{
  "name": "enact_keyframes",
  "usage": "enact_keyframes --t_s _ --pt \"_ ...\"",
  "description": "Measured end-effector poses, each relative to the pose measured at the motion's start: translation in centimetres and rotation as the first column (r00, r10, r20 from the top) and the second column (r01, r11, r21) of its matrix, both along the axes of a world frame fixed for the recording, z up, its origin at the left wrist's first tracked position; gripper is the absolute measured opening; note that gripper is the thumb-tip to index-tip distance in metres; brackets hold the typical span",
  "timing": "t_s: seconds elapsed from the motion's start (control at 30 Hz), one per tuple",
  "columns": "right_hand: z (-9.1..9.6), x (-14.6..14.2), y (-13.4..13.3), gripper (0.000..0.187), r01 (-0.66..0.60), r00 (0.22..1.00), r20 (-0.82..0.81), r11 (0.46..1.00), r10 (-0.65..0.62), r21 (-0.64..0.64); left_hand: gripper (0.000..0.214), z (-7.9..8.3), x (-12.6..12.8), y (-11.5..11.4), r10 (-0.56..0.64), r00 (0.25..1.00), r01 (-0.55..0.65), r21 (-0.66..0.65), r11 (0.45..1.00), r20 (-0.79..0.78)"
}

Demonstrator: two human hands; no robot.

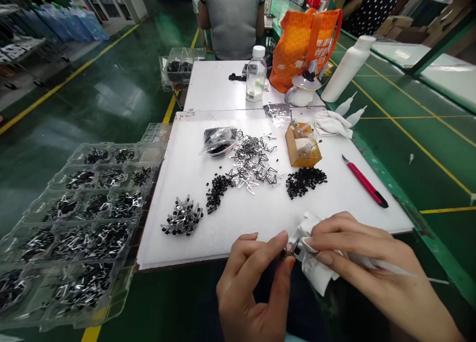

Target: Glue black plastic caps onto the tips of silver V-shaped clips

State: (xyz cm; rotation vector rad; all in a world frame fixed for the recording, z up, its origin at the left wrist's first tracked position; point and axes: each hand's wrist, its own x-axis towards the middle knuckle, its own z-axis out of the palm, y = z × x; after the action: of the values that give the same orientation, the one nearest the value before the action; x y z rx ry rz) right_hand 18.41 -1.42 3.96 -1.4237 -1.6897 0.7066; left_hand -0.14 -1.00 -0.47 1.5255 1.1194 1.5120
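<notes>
In the head view my left hand [256, 282] pinches a small metal clip [293, 248] with a dark piece at its end; the fingertips partly hide it. My right hand [364, 257] is closed on a crumpled white cloth [316, 272] beside the clip. A thin, whitish translucent stem [394, 268] also runs through the right hand, its kind unclear. Beyond the hands lie a pile of bent metal clips [253, 158], small black pieces [305, 181], more black pieces [218, 191], and metal clips with black ends [182, 217].
A red utility knife [364, 181] lies at the right. An amber box [303, 148], a plastic bag of black pieces [219, 141], a clear bottle [256, 74] and an orange bag [297, 49] stand further back. Compartment trays [85, 218] fill the left. A person [232, 20] sits ahead.
</notes>
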Motion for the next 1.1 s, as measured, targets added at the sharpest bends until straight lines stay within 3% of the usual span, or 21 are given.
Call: enact_keyframes --t_s 0.37,0.9,1.1 --pt "-0.2 0.4 0.0 0.012 -0.066 0.996 0.043 0.99 0.072 -0.125 0.047 -0.1 0.1 0.3 -0.013 0.988 0.032 0.117 0.993 -0.157" --pt "-0.6 1.0 0.3 0.013 -0.129 0.979 0.105 0.928 0.176 -0.349 0.042 -0.5 0.2 0.7 -0.059 0.976 0.079 0.086 0.993 -0.212" --pt "-1.0 1.2 0.5 0.018 -0.112 0.981 0.113 0.929 0.161 -0.352 0.041 -0.6 0.4 0.9 -0.052 0.974 0.066 0.057 0.996 -0.221"
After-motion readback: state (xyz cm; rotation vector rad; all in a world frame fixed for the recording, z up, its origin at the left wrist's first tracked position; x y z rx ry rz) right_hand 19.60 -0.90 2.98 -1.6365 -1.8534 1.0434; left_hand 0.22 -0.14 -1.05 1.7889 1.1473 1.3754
